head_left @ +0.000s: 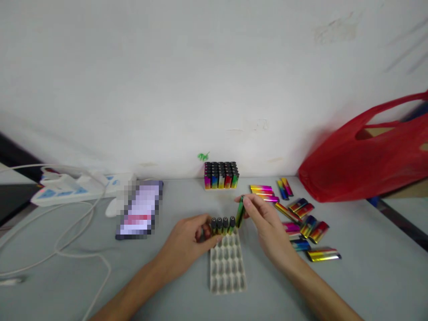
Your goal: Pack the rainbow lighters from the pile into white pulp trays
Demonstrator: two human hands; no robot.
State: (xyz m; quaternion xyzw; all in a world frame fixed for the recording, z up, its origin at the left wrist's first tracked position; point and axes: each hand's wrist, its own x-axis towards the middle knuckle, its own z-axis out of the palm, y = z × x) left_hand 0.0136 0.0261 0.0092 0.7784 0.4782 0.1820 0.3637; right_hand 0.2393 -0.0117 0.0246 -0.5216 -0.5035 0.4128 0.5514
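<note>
A white plastic tray [228,267] with rows of small cells lies in front of me on the grey table. In its far row, several green-and-yellow lighters [220,226] with black tops stand upright side by side. My left hand [192,238] is at the left end of that row, index finger beside the end lighter and thumb across the front; some of its fingers are curled out of sight. My right hand [264,218] pinches another green lighter [240,211] between thumb and fingers, slightly tilted, just right of the row.
A full block of lighters [221,175] stands by the wall. Loose shiny lighters [323,254] lie spread to the right, near a red bag [364,156]. On the left are a phone [140,209], a power strip [70,191] and a looping white cable [72,255].
</note>
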